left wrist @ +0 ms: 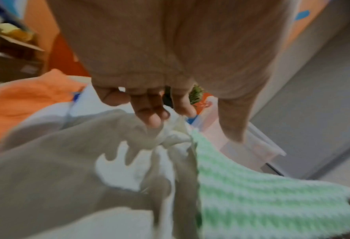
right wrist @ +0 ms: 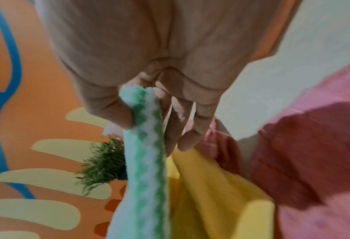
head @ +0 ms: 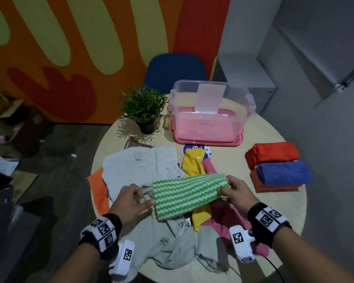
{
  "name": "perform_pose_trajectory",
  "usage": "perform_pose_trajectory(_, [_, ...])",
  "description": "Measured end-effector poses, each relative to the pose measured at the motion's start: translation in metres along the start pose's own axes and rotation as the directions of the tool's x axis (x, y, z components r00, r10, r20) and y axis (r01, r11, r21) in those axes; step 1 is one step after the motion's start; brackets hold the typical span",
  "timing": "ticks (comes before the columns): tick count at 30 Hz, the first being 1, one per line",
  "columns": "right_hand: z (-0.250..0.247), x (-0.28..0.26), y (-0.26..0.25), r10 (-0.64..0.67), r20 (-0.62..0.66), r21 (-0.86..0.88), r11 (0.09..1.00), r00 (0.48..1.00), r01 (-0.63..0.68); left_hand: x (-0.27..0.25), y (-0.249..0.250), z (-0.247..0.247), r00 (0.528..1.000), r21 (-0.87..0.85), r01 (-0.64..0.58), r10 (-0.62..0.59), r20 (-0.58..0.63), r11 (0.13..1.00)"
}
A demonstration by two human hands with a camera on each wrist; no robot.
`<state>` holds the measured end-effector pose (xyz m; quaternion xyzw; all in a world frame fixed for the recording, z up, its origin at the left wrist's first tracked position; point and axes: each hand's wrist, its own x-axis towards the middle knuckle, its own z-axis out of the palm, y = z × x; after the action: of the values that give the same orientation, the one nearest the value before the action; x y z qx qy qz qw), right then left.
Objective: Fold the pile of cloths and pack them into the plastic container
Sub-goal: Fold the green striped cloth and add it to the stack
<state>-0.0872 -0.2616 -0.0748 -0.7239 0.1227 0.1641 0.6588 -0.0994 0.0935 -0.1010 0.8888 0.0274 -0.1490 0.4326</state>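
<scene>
A green-and-white zigzag cloth (head: 188, 196) hangs stretched above the loose pile. My right hand (head: 226, 190) pinches its right end between thumb and fingers, as the right wrist view shows for this hand (right wrist: 147, 129) and the cloth (right wrist: 147, 177). At the cloth's left edge my left hand (head: 147, 203) has straight fingers and grips nothing. In the left wrist view the fingers (left wrist: 153, 119) hang over a grey cloth (left wrist: 67, 161), beside the green cloth (left wrist: 262, 202). The clear plastic container (head: 251, 103) stands at the back on a pink base.
Grey (head: 141, 164), yellow (head: 192, 162), pink (head: 229, 221) and orange (head: 98, 190) cloths lie loose on the round table (head: 284, 211). Folded red (head: 272, 155) and blue (head: 282, 172) cloths are stacked at the right. A potted plant (head: 143, 107) stands left of the container.
</scene>
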Motion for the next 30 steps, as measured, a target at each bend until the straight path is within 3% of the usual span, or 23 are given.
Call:
perform_pose_trajectory(3, [-0.006, -0.004, -0.041, -0.112, 0.004, 0.016, 0.994, 0.994, 0.112, 0.008, 0.055, -0.005, 0.995, 0.012, -0.103, 0.103, -0.017, 0.995])
perform_pose_trajectory(8, [-0.010, -0.021, -0.109, -0.320, 0.135, -0.015, 0.946, 0.938, 0.325, 0.034, 0.163, -0.005, 0.906, -0.083, -0.370, 0.379, 0.187, 0.925])
perform_pose_trajectory(11, [-0.017, -0.026, -0.133, -0.381, 0.195, -0.011, 0.921, 0.904, 0.390, 0.046, 0.207, 0.001, 0.824, -0.167, -0.378, 0.413, 0.388, 0.911])
perform_pose_trajectory(13, [-0.024, -0.024, -0.139, -0.391, 0.206, -0.027, 0.914, 0.897, 0.404, 0.052, 0.221, 0.008, 0.773, -0.336, -0.288, 0.424, 0.471, 0.897])
perform_pose_trajectory(15, [-0.031, -0.021, -0.139, -0.388, 0.169, -0.034, 0.916, 0.906, 0.399, 0.056, 0.226, 0.013, 0.789, -0.482, -0.216, 0.443, 0.426, 0.849])
perform_pose_trajectory(17, [-0.040, -0.019, -0.138, -0.389, 0.096, 0.020, 0.921, 0.916, 0.389, 0.060, 0.230, 0.015, 0.853, -0.551, -0.223, 0.434, 0.288, 0.804])
perform_pose_trajectory(20, [-0.050, -0.017, -0.138, -0.375, 0.036, 0.062, 0.926, 0.926, 0.373, 0.062, 0.240, 0.012, 0.897, -0.529, -0.307, 0.426, 0.117, 0.791])
perform_pose_trajectory(24, [-0.056, -0.009, -0.139, -0.432, -0.063, 0.088, 0.896, 0.900, 0.436, 0.062, 0.248, 0.008, 0.908, -0.501, -0.395, 0.412, -0.083, 0.770])
perform_pose_trajectory(27, [-0.059, -0.007, -0.136, -0.451, -0.081, 0.078, 0.886, 0.889, 0.457, 0.058, 0.246, 0.008, 0.910, -0.472, -0.407, 0.394, -0.132, 0.782])
perform_pose_trajectory(30, [-0.061, -0.004, -0.129, -0.470, -0.082, -0.002, 0.882, 0.879, 0.471, 0.050, 0.242, 0.010, 0.924, -0.440, -0.372, 0.371, -0.092, 0.818])
